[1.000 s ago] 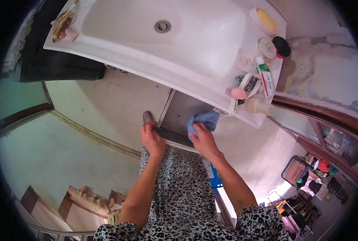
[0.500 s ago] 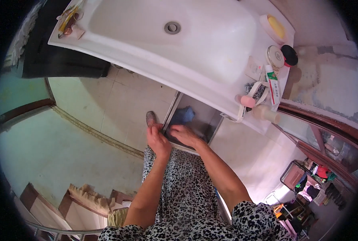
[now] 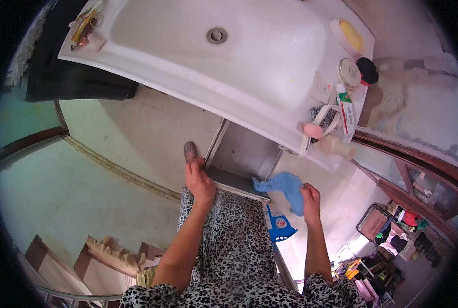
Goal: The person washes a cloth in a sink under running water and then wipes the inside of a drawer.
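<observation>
An open grey drawer (image 3: 237, 149) sticks out below the white washbasin (image 3: 152, 64). My left hand (image 3: 200, 183) is closed, its fingers on the drawer's near left corner. My right hand (image 3: 311, 200) pinches a crumpled blue cloth (image 3: 289, 186) to the right of the drawer. One end of the cloth trails over the drawer's near right corner. The inside of the drawer shows bare grey metal with small dark specks.
A blue and white package (image 3: 280, 226) is beside my right leg. Toothpaste (image 3: 345, 110), a round tin (image 3: 349, 72) and a soap dish with yellow soap (image 3: 350, 37) crowd the basin's right rim. A black bin-like object (image 3: 80, 77) stands at the left.
My right hand has come out of the drawer and moved right with the blue cloth, which lay inside the drawer before. My left hand stays at the drawer's corner.
</observation>
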Demonstrator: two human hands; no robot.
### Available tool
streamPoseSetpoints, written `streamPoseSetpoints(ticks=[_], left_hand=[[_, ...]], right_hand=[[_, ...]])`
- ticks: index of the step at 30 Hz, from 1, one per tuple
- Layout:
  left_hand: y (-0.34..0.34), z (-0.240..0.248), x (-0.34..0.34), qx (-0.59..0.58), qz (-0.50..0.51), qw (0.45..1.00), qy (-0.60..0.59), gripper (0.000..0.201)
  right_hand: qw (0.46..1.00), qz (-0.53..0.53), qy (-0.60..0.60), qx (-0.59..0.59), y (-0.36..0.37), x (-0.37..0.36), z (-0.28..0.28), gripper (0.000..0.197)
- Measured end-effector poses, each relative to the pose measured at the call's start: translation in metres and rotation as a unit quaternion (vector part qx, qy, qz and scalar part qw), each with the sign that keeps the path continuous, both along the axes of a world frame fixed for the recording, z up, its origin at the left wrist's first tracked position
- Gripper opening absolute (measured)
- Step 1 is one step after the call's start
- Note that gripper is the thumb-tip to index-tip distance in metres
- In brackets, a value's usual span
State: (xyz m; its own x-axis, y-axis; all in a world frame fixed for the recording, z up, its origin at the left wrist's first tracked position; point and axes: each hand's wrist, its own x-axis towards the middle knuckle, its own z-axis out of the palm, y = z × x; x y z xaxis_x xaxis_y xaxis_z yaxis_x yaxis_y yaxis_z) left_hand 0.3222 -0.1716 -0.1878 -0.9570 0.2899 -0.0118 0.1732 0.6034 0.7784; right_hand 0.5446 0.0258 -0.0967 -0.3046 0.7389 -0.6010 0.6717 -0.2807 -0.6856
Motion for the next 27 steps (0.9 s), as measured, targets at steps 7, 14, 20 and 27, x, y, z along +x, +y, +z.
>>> streamPoseSetpoints(ticks=[7,14,20,27], left_hand=[[0.000,0.000,-0.003,-0.005,-0.021,1.000,0.005,0.026],[0.000,-0.005,0.002,-0.002,-0.015,1.000,-0.007,0.027],[0.003,-0.005,0.002,-0.019,-0.010,1.000,0.013,0.027],[0.004,-0.005,0.003,0.017,0.025,0.999,-0.016,0.027]], right_hand=[[0.965,0.251,-0.010,0.079,-0.049,-0.101,-0.040,0.030],[0.848,0.522,-0.073,0.048,-0.044,-0.127,-0.107,0.044],[0.859,0.511,0.002,0.020,-0.065,-0.161,-0.130,0.046],[0.695,0.698,-0.140,0.103,-0.032,-0.141,-0.100,0.022]])
